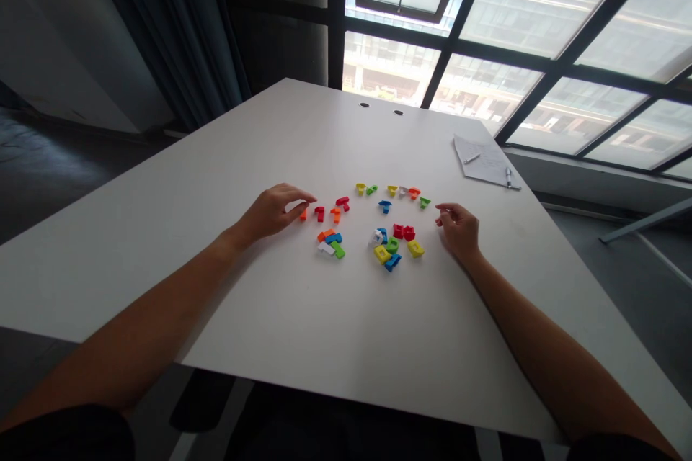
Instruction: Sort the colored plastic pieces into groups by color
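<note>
My L hand (273, 215) & R hand (457, 232) sit either side of a spread of small plastic puzzle pcs (367, 227) near the middle of a white worktop (459, 346), w/ my forearms angling in from the near edge. My L fingers (305, 196) are released, gently curved & holding nothing, tips just beside a small orange pc (303, 214). My R fingers (440, 210) curl loosely, thumb & index close together but apparently empty, near a green pc (424, 202). Smaller T- & L-shaped pcs form a rough arc in front of my fingertips, incl. red, yellow, white & blue ones. Below it, nearer me, are 2 loose clusters of chunkier pcs: a L one (331, 242) and a R one (393, 245). The gap between the clusters seems to keep each group easy to tell apart, and my hands' position keeps the whole spread within reach. Far R on the worktop, well away from the pcs, lies a sheet of paper (481, 160) w/ a pen (509, 178) at its edge, beside a tall grid-framed window (540, 65).
</note>
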Demonstrator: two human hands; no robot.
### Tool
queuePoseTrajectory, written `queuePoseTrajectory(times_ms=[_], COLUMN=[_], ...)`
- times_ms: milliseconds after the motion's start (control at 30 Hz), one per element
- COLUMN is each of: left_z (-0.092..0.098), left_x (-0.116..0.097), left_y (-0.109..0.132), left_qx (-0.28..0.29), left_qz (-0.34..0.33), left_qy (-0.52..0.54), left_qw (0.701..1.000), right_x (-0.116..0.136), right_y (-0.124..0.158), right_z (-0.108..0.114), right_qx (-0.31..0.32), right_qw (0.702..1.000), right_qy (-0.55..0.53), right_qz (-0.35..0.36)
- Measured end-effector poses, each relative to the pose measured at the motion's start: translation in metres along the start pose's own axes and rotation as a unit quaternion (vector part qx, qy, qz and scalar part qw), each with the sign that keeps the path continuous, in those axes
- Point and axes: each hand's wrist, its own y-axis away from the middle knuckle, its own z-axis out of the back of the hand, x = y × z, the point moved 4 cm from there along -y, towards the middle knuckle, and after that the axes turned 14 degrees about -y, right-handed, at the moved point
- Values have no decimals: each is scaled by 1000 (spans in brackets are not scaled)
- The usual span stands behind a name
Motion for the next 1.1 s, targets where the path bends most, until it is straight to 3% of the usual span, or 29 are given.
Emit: queuePoseTrajectory(times_ms=[133, 267, 400, 533, 600, 700, 767, 867, 1100], left_z=[1, -5, -25, -52, -68, -93, -107, -118, -90], left_x=[-10, -40, -98, -166, -196, -223, -228, -218, -148], left_y=[1, 7, 16, 18, 11, -13, -31, -49, -42], left_qx=[-32, -45, 18, 16, -3, -25, -28, -5, 2], left_qz=[-16, -70, -217, -361, -400, -404, -381, -348, -284], left_qy=[-14, -20, -26, -84, -101, -114, -124, -139, -162], left_qw=[999, 996, 976, 929, 911, 907, 916, 927, 945], right_x=[-4, -21, -42, -53, -51, -42, -33, -18, 19], right_y=[-2, -13, -31, -53, -62, -72, -74, -73, -58], right_z=[1, -3, -14, -32, -46, -73, -94, -128, -194], right_qx=[-7, 30, 88, 138, 172, 216, 243, 294, 379], right_qw=[1000, 997, 990, 985, 981, 974, 968, 954, 921], right_qy=[22, 64, 110, 98, 85, 57, 36, 19, 22], right_qz=[9, 11, 29, 28, 31, 36, 44, 54, 84])
